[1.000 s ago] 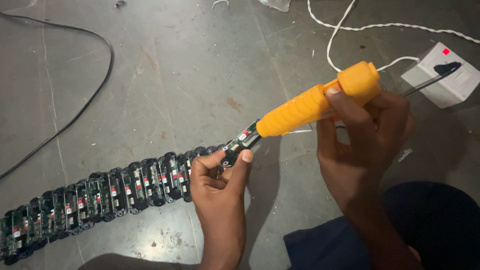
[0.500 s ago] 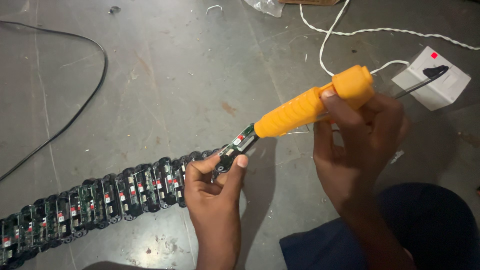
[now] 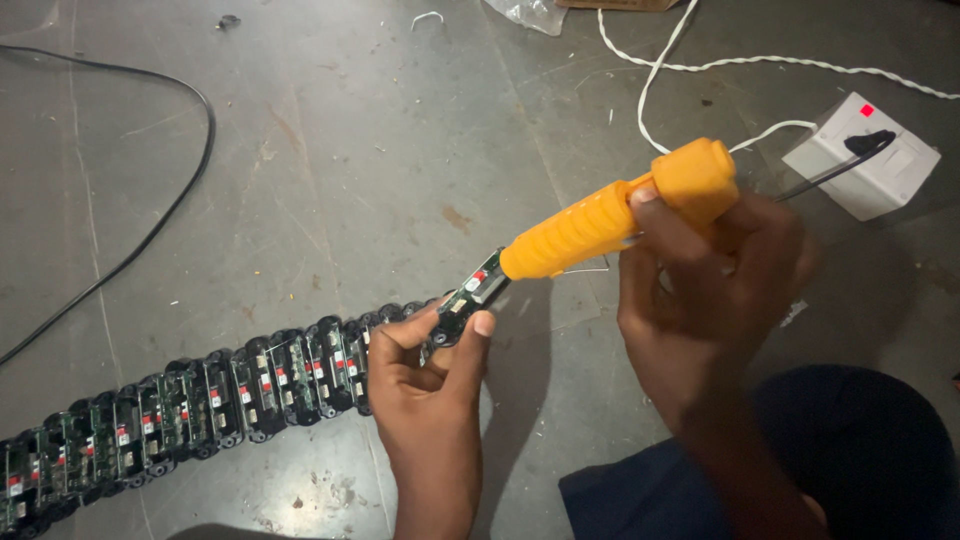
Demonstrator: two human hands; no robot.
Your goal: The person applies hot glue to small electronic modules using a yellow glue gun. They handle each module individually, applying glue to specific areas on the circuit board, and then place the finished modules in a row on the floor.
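Left hand [image 3: 425, 370] pinches a small circuit board [image 3: 470, 297], tilted up-right. Right hand [image 3: 705, 285] is clenched round the orange soldering iron [image 3: 610, 215], whose long axis slants down-left, nose touching the board's upper end.

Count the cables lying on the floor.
2: a black cable curving across the left floor, and a white twisted cable at top right near the white socket box.
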